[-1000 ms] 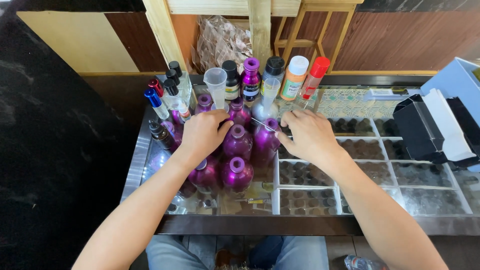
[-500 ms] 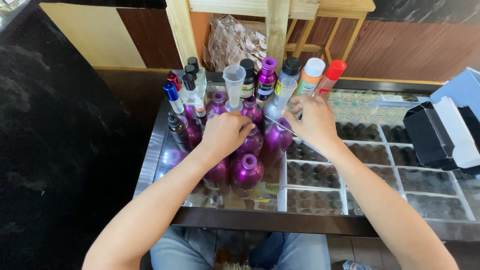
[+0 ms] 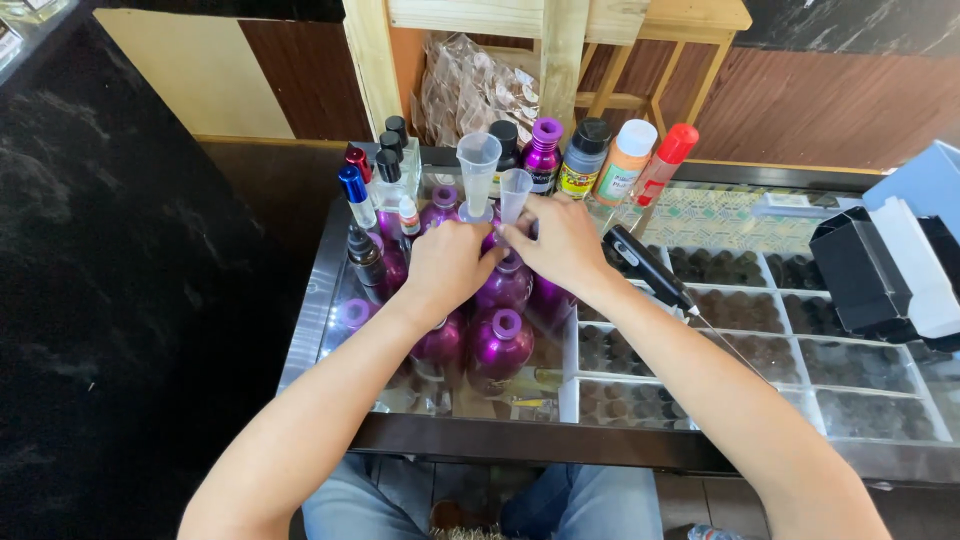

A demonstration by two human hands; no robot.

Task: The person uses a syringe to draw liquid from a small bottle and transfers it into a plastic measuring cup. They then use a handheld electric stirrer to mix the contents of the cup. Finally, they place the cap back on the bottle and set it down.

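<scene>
The glass-topped display surface (image 3: 860,452) spreads widest, its clear top showing white compartments of small dark vials beneath. At its right edge sits a black and white boxy device (image 3: 880,270). Behind the surface stands a wooden stool frame (image 3: 560,60) with a crinkled clear bag (image 3: 470,90) tucked among its legs.

On the left part of the surface stands a cluster of shiny purple metal bottles (image 3: 497,347), upright, their open necks facing up. Along the back runs a row of taller containers: a purple-capped bottle (image 3: 543,152), a black-capped bottle (image 3: 585,157), an orange bottle with a white cap (image 3: 625,160) and a clear bottle with a red cap (image 3: 665,163). To the left are small spray bottles with blue, red and black tops (image 3: 360,205). A black pen-like tool (image 3: 648,267) lies slantwise just right of the right wrist.

Both hands meet over the purple cluster. The left hand (image 3: 447,268) curls down around a bottle beneath it, fingers closed on its upper part. The right hand (image 3: 560,242) pinches the small clear plastic funnel (image 3: 515,192) at its lower part; the funnel stands with its long axis vertical, mouth up, directly above the bottles between the two hands. A larger clear funnel (image 3: 479,170) stands just beside it, to the left, nearer the left hand, though I cannot tell whether that hand touches it.
</scene>
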